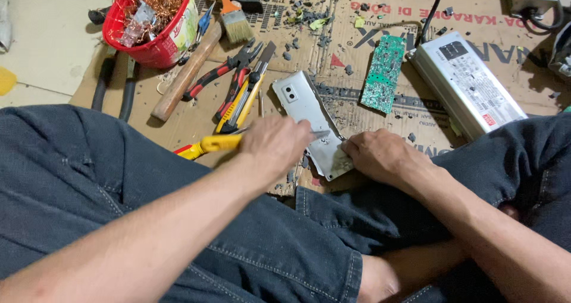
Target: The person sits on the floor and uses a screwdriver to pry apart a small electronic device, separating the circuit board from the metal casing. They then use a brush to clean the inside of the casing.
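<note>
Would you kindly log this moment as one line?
left hand: grips yellow-handled tool | right hand: presses metal plate | surface: cardboard
</note>
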